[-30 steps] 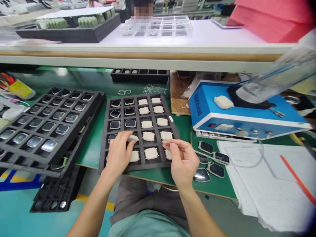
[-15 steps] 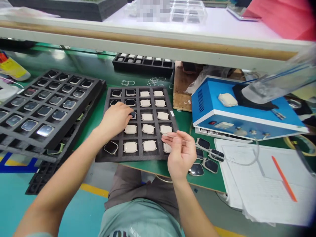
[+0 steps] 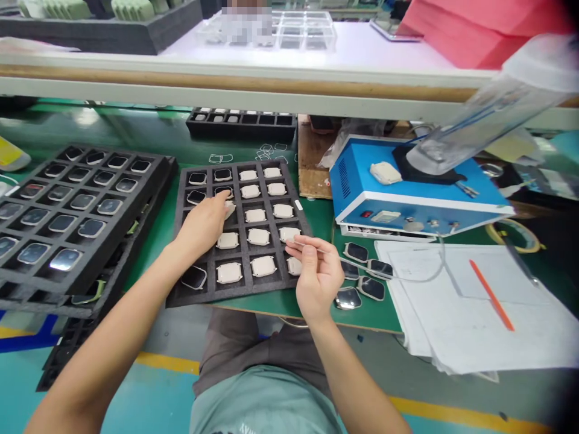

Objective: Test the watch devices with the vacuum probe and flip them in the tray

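My left hand (image 3: 202,224) is over the black foam tray (image 3: 246,292), its fingers closed round a cream watch case (image 3: 230,209) in the middle rows. The fingers hide part of the case. Several cream watch cases (image 3: 228,272) lie back up in the tray; others, such as the watch (image 3: 194,277) at the near left, show dark screens. At the tray's right edge, my right hand (image 3: 319,280) pinches the end of a thin clear tube (image 3: 420,281). That tube runs back to a blue machine (image 3: 402,208).
Several loose watches (image 3: 371,288) lie right of my right hand, beside papers (image 3: 420,331) with an orange pen (image 3: 492,295). Stacked foam trays (image 3: 97,253) stand left. Thin white frames (image 3: 266,150) lie behind the tray. A white shelf (image 3: 253,66) spans above.
My left fingers now have a cream case between them, where a dark screen showed at their tips before. The view has shifted to the right. My right hand still pinches the tube.
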